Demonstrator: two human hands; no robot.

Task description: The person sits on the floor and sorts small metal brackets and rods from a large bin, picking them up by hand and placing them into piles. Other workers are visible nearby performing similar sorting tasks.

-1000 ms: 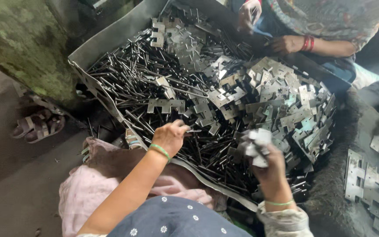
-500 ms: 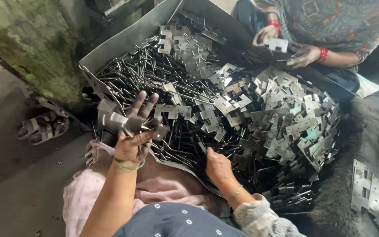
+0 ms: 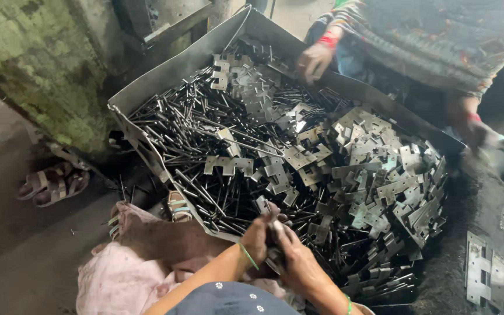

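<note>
Left hand (image 3: 258, 236) and right hand (image 3: 298, 262) pressed together, fingers curled in a closed grip, forearms angled inward.

A rough concrete wall (image 3: 36, 64), stained green with moss, rises at upper left. Below it lies a dusty grey concrete floor (image 3: 13, 256), where a pair of worn brown strapped sandals (image 3: 53, 184) rests. Dim daylight falls evenly.
</note>
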